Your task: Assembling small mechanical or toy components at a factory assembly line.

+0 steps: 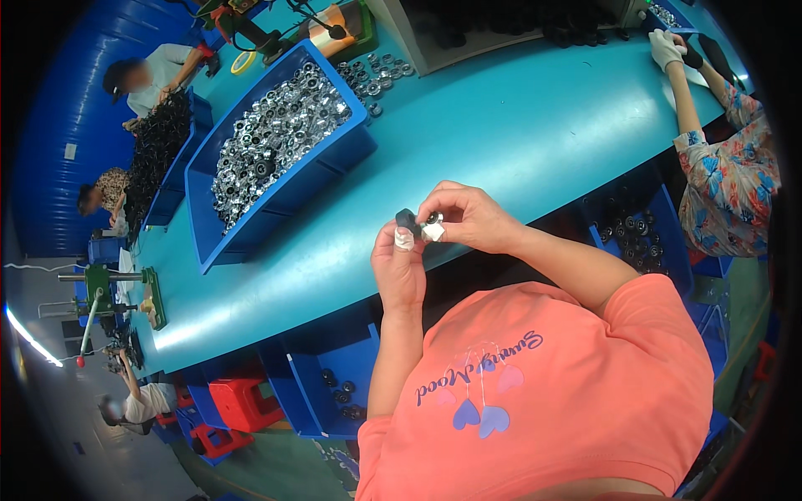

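Note:
My left hand (399, 271) pinches a black rounded part (407, 220) between thumb and fingers, just past the bench's near edge. Close beside it, my right hand (478, 219) grips a small round silver-and-black part (433, 219) with thumb and forefinger. Both thumbs have white wrapping on their tips. The two parts are next to each other; whether they touch I cannot tell. To the left on the teal workbench (468, 142) stands a big blue bin (334, 171) full of small silver round parts (280, 125).
Loose silver parts (380, 75) lie behind the bin. A green hand press (154, 296) stands at the bench's left end. Under the bench are blue bins (309, 392) with black round parts and a red stool (242, 405). A co-worker's gloved hand (666, 50) is at far right.

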Demonstrator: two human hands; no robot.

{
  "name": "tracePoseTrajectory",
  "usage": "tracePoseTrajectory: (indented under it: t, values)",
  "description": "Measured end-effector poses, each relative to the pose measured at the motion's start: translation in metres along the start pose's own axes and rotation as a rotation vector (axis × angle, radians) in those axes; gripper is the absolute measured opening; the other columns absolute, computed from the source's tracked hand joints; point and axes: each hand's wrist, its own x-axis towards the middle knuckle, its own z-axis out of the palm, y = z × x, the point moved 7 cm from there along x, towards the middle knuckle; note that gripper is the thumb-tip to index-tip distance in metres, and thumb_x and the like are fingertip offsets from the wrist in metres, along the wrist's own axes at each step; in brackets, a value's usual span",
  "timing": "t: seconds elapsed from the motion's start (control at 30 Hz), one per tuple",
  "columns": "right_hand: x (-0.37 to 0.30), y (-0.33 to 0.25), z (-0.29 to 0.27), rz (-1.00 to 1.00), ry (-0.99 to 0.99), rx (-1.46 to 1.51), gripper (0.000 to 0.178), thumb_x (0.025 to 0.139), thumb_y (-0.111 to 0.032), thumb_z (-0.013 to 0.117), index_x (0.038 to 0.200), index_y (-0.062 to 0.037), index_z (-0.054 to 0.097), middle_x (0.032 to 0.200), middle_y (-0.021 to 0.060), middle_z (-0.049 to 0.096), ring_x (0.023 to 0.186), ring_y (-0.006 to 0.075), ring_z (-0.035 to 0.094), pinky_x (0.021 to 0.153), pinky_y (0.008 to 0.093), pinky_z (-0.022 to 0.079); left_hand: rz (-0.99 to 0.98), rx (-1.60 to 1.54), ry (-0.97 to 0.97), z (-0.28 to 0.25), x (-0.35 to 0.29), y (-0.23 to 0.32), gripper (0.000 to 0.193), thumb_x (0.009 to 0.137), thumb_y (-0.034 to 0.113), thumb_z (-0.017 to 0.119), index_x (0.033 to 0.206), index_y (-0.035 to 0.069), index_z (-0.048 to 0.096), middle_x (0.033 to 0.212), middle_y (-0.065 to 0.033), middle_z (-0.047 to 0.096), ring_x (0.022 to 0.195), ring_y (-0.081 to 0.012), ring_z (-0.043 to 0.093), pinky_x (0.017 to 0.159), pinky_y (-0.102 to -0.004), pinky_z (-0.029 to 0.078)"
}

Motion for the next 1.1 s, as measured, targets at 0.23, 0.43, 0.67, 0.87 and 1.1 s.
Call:
tracePoseTrajectory:
  t: [0.23,0.43,0.67,0.87,1.1]
  values:
    - [-0.003,-0.011,0.0,-0.069,0.032,0.007,0.029,0.082,-0.006,0.077,0.111,-0.0074,0.073,0.112,0.0028,0.064,0.096,0.0129,0.064,0.085,0.028,0.054,-0.045,-0.072,0.013,0.001,-0.002,-0.002,0.023,0.098,0.028,0.07,0.105,0.007,0.061,0.103,-0.0046,0.068,0.083,-0.0137,0.06,0.078,-0.0287,0.052]
    - [-0.002,-0.015,-0.011,-0.159,0.136,-0.096,0.027,0.082,-0.008,0.079,0.109,-0.0121,0.075,0.108,-0.0002,0.065,0.092,0.0118,0.063,0.082,0.0261,0.053,-0.064,-0.159,-0.04,0.008,-0.004,0.0,0.021,0.099,0.025,0.067,0.108,0.006,0.062,0.109,-0.0062,0.067,0.084,-0.0159,0.061,0.076,-0.0322,0.056]
    - [-0.005,-0.014,-0.006,-0.031,0.114,-0.044,0.031,0.08,-0.004,0.079,0.109,-0.006,0.071,0.101,0.0017,0.067,0.087,0.0109,0.064,0.082,0.0288,0.053,-0.068,-0.15,-0.033,0.007,-0.003,-0.002,0.025,0.101,0.028,0.066,0.107,0.004,0.059,0.105,-0.0092,0.068,0.087,-0.0181,0.064,0.076,-0.0337,0.056]
    - [-0.006,-0.017,-0.005,-0.102,0.126,-0.142,0.029,0.079,-0.008,0.079,0.107,-0.0066,0.072,0.1,0.0032,0.07,0.088,0.0135,0.067,0.082,0.0292,0.054,-0.04,-0.087,-0.011,0.007,-0.003,-0.001,0.029,0.097,0.028,0.072,0.11,0.005,0.059,0.106,-0.0074,0.068,0.091,-0.0173,0.065,0.079,-0.0327,0.055]
    - [-0.003,-0.011,-0.007,-0.094,0.131,-0.133,0.029,0.08,-0.006,0.078,0.108,-0.0059,0.072,0.102,0.0037,0.07,0.091,0.0141,0.068,0.085,0.0307,0.056,0.045,0.01,-0.003,0.006,-0.003,0.005,0.045,0.092,0.021,0.078,0.127,0.002,0.057,0.113,-0.0089,0.067,0.1,-0.0176,0.066,0.084,-0.0319,0.057]
